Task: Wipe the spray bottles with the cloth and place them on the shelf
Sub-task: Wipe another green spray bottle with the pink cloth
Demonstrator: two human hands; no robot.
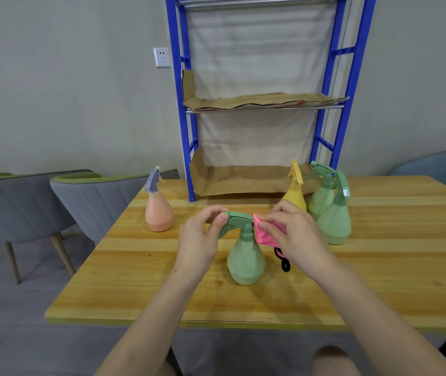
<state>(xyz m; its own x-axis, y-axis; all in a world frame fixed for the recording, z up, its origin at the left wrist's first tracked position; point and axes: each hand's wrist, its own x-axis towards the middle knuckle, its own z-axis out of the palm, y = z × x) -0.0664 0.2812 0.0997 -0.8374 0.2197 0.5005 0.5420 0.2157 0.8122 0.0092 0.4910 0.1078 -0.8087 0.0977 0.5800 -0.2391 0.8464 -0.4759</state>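
Observation:
A green spray bottle (245,260) stands upright on the wooden table (140,289) in front of me. My left hand (203,237) pinches the nozzle end of its trigger head. My right hand (293,237) grips a crumpled pink cloth (264,236) and holds it against the back of the bottle's head and neck. A peach bottle (159,213) with a purple head stands at the left. At the right stand a yellow bottle (295,198) and two green bottles (335,222), (321,199). The blue shelf (265,104) rises behind them, its levels lined with cardboard.
A black loop-shaped item (284,263) lies on the table under my right wrist. Grey-green chairs (91,202) stand left of the table and a blue chair (444,169) at the far right. A wall socket (161,57) is beside the shelf's left post.

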